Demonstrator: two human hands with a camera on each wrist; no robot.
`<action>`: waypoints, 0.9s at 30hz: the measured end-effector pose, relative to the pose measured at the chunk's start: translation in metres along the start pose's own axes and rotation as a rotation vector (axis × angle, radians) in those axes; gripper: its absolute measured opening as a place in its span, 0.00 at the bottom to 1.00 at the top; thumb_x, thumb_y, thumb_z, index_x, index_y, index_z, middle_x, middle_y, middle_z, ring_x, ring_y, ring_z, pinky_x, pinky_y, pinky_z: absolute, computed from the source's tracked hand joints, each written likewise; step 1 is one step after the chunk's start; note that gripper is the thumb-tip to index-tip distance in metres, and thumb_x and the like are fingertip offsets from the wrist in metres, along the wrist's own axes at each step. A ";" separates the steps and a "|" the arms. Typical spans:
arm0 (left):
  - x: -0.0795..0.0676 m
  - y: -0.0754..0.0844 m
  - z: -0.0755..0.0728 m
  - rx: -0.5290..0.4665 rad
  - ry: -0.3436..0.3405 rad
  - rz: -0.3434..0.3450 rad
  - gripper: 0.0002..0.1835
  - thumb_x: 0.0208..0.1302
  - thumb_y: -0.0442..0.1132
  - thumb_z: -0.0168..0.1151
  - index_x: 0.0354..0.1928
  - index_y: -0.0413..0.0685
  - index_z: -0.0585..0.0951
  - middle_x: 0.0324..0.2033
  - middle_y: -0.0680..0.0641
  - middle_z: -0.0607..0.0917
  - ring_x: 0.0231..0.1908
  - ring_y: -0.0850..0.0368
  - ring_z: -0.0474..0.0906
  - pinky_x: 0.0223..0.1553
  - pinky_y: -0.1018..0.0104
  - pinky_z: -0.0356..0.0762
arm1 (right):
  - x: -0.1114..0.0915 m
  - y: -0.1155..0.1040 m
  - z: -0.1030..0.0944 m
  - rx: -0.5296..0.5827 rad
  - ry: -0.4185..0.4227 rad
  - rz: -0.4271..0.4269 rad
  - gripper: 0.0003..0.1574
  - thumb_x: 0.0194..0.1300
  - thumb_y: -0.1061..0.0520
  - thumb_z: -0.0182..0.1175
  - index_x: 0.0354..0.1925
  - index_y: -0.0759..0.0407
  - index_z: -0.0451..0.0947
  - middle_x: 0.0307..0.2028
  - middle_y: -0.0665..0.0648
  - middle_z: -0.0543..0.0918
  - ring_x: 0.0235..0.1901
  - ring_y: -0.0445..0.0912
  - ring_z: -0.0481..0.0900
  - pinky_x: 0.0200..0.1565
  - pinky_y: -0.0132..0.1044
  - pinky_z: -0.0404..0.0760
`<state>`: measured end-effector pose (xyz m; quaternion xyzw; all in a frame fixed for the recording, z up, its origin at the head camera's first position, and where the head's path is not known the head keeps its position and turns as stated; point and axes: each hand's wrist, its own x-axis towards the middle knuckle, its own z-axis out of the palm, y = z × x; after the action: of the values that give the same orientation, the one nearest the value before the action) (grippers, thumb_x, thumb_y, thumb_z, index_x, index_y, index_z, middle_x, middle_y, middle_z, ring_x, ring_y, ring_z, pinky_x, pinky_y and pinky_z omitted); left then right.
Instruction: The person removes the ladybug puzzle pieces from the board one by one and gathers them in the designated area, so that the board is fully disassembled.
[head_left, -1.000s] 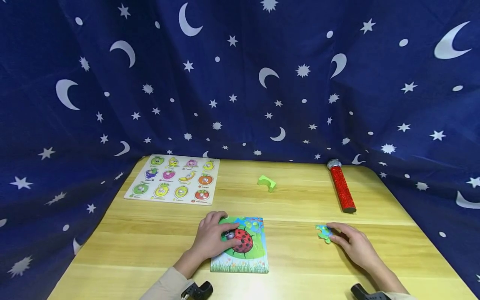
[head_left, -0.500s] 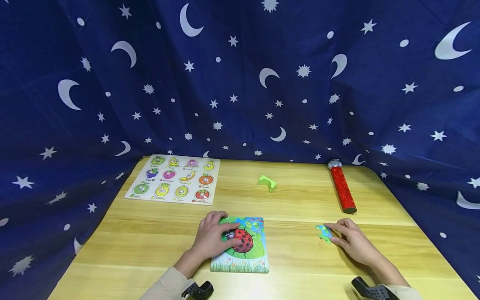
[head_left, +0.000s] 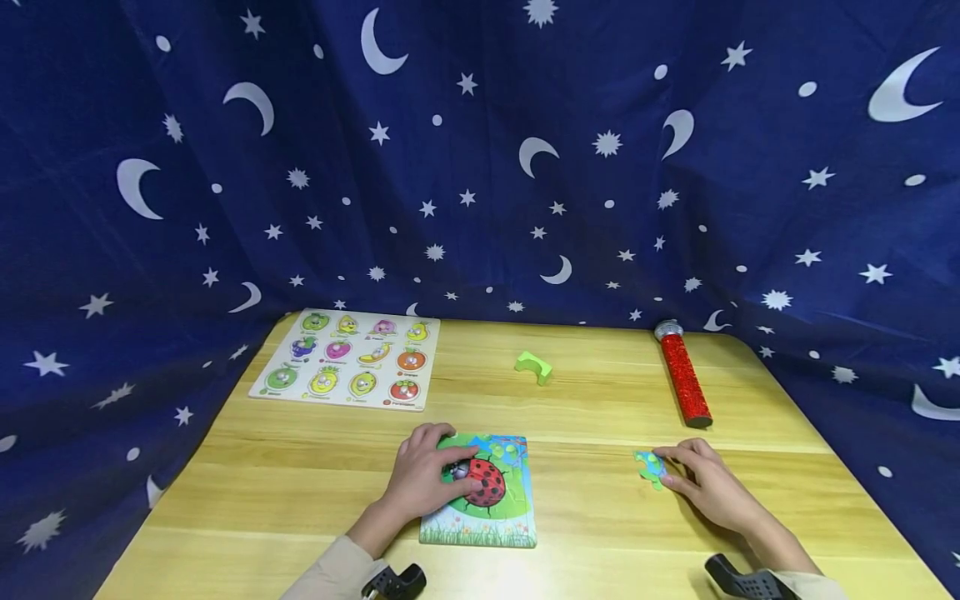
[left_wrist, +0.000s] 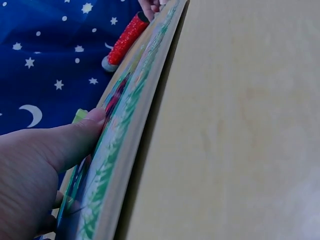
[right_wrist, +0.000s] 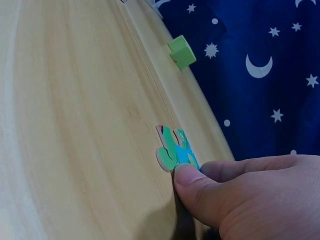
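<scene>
Step judged as piece pick-up: right hand [head_left: 708,490] pinched the one loose piece [head_left: 649,467] flat on the worktop [head_left: 300,483], well apart from the one ladybird puzzle [head_left: 487,500] pressed under the left hand [head_left: 427,477], fingers relaxed; next move likely needs lifting and aligning it; also one fruit board [head_left: 348,358], one green block [head_left: 534,365], one red tube [head_left: 682,375].

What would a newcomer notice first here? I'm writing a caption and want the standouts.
First the ladybird puzzle at the table's near edge, with the left hand resting on it. To its right, the right hand touches a loose puzzle piece lying on the wood. Behind them, a red glitter tube lies at the far right and a fruit puzzle board at the far left.
</scene>
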<state>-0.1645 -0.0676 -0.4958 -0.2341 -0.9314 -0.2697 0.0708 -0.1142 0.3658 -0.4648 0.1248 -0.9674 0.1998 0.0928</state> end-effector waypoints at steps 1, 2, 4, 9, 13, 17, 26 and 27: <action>0.000 0.000 0.000 0.000 -0.001 0.000 0.26 0.52 0.63 0.70 0.54 0.67 0.85 0.59 0.47 0.76 0.62 0.45 0.66 0.57 0.42 0.66 | 0.000 0.000 0.000 -0.005 0.003 -0.003 0.21 0.58 0.61 0.69 0.52 0.59 0.82 0.40 0.51 0.74 0.37 0.33 0.65 0.36 0.29 0.68; 0.000 0.000 0.000 0.002 -0.001 0.000 0.26 0.52 0.64 0.70 0.54 0.68 0.85 0.59 0.47 0.76 0.61 0.45 0.66 0.57 0.42 0.66 | 0.000 0.000 0.000 -0.009 0.006 -0.006 0.21 0.58 0.61 0.69 0.52 0.59 0.82 0.40 0.51 0.74 0.38 0.32 0.65 0.36 0.29 0.69; 0.000 0.000 -0.001 -0.001 -0.001 0.002 0.26 0.52 0.64 0.70 0.54 0.67 0.85 0.59 0.47 0.76 0.61 0.45 0.66 0.57 0.42 0.66 | 0.000 0.001 0.001 -0.010 0.008 -0.010 0.21 0.58 0.62 0.69 0.52 0.59 0.82 0.40 0.50 0.74 0.38 0.32 0.66 0.36 0.29 0.70; 0.000 0.001 -0.001 -0.005 0.002 0.002 0.26 0.51 0.63 0.71 0.54 0.67 0.85 0.59 0.46 0.76 0.61 0.45 0.66 0.57 0.42 0.67 | 0.001 0.001 0.000 -0.003 -0.011 0.004 0.21 0.59 0.61 0.68 0.52 0.59 0.82 0.41 0.51 0.74 0.38 0.32 0.66 0.36 0.29 0.70; 0.000 0.001 -0.001 -0.008 -0.004 -0.006 0.26 0.52 0.62 0.71 0.54 0.67 0.84 0.59 0.46 0.76 0.62 0.45 0.66 0.58 0.42 0.66 | 0.000 0.000 0.000 0.008 -0.036 0.026 0.21 0.60 0.61 0.67 0.53 0.59 0.81 0.41 0.51 0.74 0.37 0.33 0.66 0.37 0.29 0.69; -0.001 0.000 -0.001 -0.013 -0.009 -0.009 0.26 0.52 0.63 0.71 0.54 0.67 0.84 0.60 0.47 0.76 0.62 0.45 0.66 0.59 0.42 0.66 | 0.001 0.000 0.000 0.016 -0.045 0.034 0.21 0.61 0.61 0.67 0.54 0.59 0.81 0.41 0.52 0.74 0.37 0.32 0.66 0.37 0.29 0.69; -0.001 -0.001 -0.002 -0.018 -0.006 0.000 0.29 0.51 0.63 0.70 0.57 0.65 0.83 0.61 0.46 0.76 0.64 0.44 0.67 0.61 0.41 0.66 | 0.000 -0.003 0.002 0.016 -0.033 0.036 0.21 0.61 0.60 0.67 0.54 0.59 0.81 0.41 0.52 0.74 0.38 0.33 0.66 0.37 0.29 0.70; -0.002 -0.001 -0.002 -0.018 -0.007 0.000 0.30 0.51 0.63 0.70 0.57 0.65 0.82 0.61 0.46 0.76 0.64 0.43 0.67 0.61 0.41 0.66 | 0.000 -0.003 0.002 0.014 -0.034 0.040 0.21 0.61 0.60 0.67 0.54 0.59 0.81 0.41 0.52 0.74 0.38 0.33 0.66 0.37 0.30 0.70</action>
<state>-0.1635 -0.0699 -0.4949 -0.2358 -0.9291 -0.2772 0.0655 -0.1136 0.3621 -0.4652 0.1094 -0.9697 0.2061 0.0716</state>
